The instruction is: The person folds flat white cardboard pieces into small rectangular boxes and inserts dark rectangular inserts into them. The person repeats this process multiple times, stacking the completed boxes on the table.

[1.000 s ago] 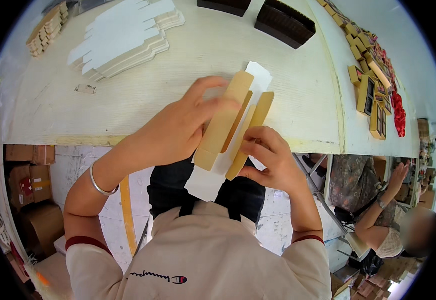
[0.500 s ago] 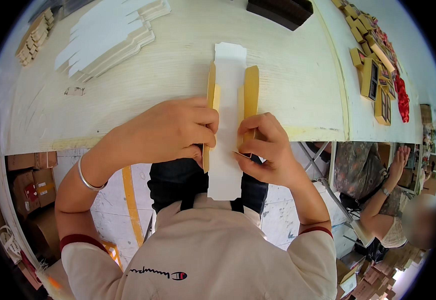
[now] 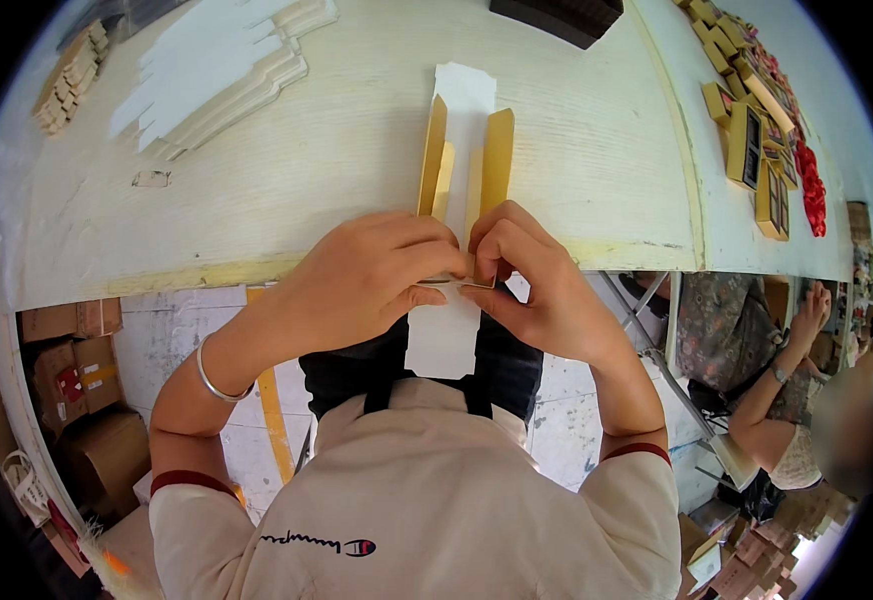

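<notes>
A long cardboard box blank, white inside and gold on the outside, lies lengthwise in front of me, its near end sticking out past the table edge. Both long sides stand folded up toward the far end. My left hand is closed on the left side wall's near end, fingers bent over small end flaps. Opposite it, my right hand pinches the right wall's near corner between thumb and fingers. The flaps meet between the two hands, mostly hidden by my fingertips.
White flat card blanks are stacked at the far left, near a pile of tan card pieces. A dark brown box stands at the back. Gold boxes and red ribbon lie right. Another person sits at the right.
Both hands have come closer together, and the near ends of the side walls have drawn inward with the small flaps folded across. The blank has shifted slightly away from me.
</notes>
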Available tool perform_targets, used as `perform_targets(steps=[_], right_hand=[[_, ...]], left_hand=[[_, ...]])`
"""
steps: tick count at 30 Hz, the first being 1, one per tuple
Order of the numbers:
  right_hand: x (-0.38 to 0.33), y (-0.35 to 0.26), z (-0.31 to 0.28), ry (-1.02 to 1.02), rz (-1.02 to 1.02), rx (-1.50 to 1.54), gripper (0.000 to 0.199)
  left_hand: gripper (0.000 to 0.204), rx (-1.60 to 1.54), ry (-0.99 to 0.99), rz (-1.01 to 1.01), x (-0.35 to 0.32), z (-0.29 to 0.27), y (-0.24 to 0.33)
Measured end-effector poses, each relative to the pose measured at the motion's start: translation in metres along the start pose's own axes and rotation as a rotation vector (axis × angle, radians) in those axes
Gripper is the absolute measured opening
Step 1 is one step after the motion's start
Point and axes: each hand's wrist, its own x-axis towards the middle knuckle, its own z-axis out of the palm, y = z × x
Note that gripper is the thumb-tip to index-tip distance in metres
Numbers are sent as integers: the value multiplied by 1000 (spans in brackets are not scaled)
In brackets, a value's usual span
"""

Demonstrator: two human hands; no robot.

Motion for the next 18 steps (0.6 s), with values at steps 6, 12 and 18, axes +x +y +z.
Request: perform_targets(steps=[6,12,18], right_hand=[[1,-4,1,17,-21,-57,26],[-18,-12,-7,37,-262,-555,50],[-21,13,10,269,-480,-592,45]], left_hand=[[11,8,175,-1,4,15,9],[8,-121,177,-130,2,9,13],[8,-200,111,-171,8,-2,21]])
